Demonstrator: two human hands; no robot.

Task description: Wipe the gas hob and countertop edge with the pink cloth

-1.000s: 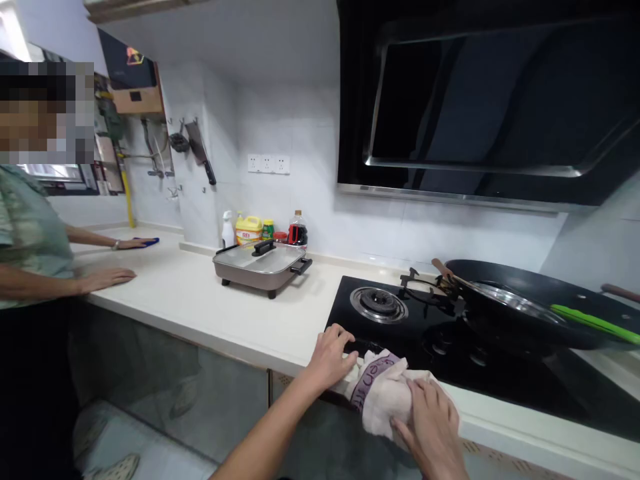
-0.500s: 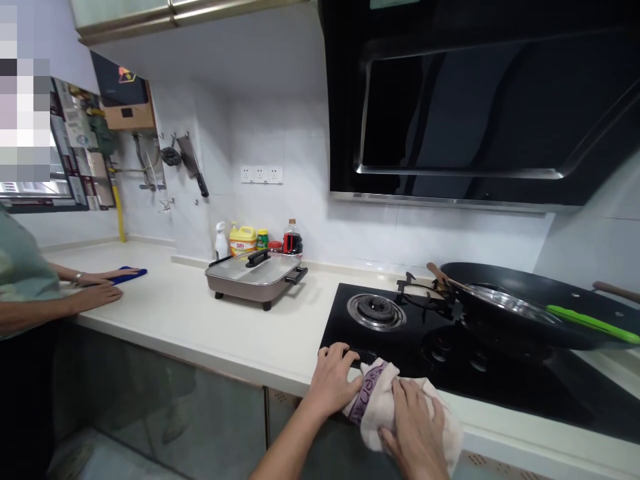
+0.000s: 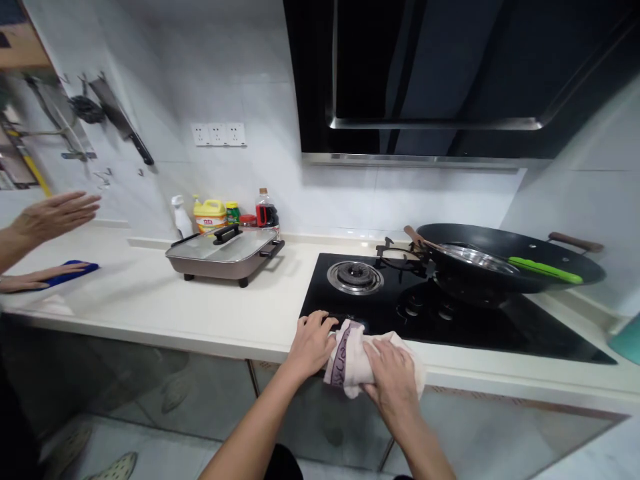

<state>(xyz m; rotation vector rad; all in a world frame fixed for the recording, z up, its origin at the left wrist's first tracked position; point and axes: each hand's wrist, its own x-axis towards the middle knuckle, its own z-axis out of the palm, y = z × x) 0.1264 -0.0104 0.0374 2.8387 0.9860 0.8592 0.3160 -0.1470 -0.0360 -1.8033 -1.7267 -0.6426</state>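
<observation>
My right hand (image 3: 395, 380) presses on a pale towel (image 3: 356, 360) with a purple patterned band, its fingers over the cloth and its thumb at the lower side. The towel lies bunched over the front edge of the counter and stove. Just left of it, my left hand (image 3: 313, 343) rests with spread, slightly bent fingers at the front left corner of the black gas stove (image 3: 345, 303); its thumb side is close to the towel, and whether they touch is unclear.
A wok (image 3: 590, 270) with a steel lid and green-handled utensil sits on the right burner. A lidded electric pan (image 3: 215, 270) stands left of the stove, bottles behind it. At far left, another person's hand (image 3: 35, 277) lies on a blue cloth (image 3: 75, 270); their other hand (image 3: 60, 213) is raised.
The view has tilted down and turned right. The other person's one hand has lifted off the counter. My hands stay by the towel at the stove's front edge.
</observation>
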